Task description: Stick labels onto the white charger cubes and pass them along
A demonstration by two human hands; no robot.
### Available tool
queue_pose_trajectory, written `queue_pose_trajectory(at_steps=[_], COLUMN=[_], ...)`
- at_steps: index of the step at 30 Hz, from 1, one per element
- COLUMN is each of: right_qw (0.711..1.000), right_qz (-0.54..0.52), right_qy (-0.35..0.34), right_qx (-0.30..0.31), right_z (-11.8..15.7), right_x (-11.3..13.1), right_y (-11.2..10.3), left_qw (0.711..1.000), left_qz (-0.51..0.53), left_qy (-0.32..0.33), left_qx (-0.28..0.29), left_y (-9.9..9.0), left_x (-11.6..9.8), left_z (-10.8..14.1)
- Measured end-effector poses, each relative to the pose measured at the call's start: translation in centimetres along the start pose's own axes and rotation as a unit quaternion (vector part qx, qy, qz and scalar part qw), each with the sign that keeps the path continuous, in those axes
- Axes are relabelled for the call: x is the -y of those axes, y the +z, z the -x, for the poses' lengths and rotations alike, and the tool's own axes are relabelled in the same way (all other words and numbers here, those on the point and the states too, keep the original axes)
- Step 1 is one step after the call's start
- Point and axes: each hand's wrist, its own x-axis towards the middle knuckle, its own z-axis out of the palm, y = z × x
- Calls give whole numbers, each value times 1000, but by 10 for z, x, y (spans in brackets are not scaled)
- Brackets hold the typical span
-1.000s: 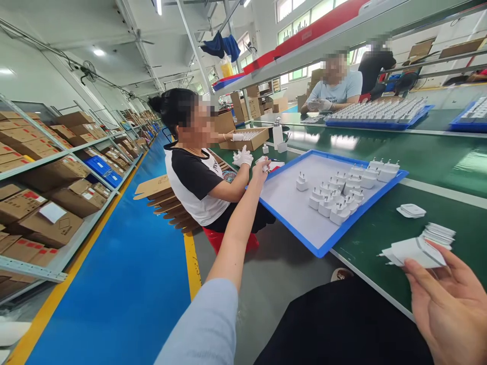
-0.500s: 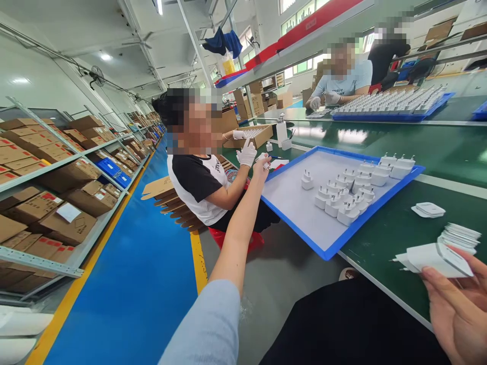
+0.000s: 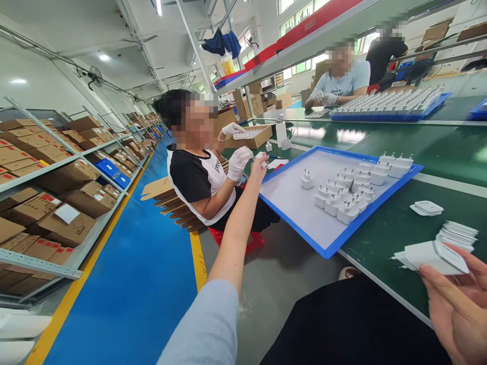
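My left hand [image 3: 261, 161], at the end of my outstretched arm, grips a small white plug adapter beside the gloved hand [image 3: 239, 161] of a seated person. At the right edge, my right hand [image 3: 456, 299] holds a white plug adapter [image 3: 429, 257] between thumb and fingers, its pins pointing left. A blue-rimmed tray [image 3: 327, 252] lies between my hands, with several white plug adapters [image 3: 347, 212] standing pins up on it. Behind my right hand is a stack of thin white pieces [image 3: 456, 234], and a few more flat pieces [image 3: 426, 208] lie farther back.
A cardboard box [image 3: 262, 136] of white parts and a white bottle [image 3: 280, 133] stand past the tray. Across the green table [image 3: 384, 263], another person sits behind a full blue tray [image 3: 426, 115]. Shelves of cartons [image 3: 72, 220] line the left side.
The seated person's near gloved hand has risen and moved slightly left, away from mine; their other hand has lifted over the cardboard box. My hands keep their grips, almost unmoved.
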Motion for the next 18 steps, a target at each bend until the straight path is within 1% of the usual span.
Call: queue_pose_trajectory(at_steps=[11,14,18], right_qw=[999,999,999], right_qz=[38,42,38], right_qy=[-3,-1,-1], right_qx=[16,22,14], right_z=[11,11,12], right_x=[13,13,12], right_y=[8,8,9], left_qw=[999,999,998], left_qz=[-7,-8,-10], left_qy=[29,39,61], left_qx=[-22,-25,-20], left_y=[6,9,11], left_x=[-1,-3,-4], left_z=[16,19,27])
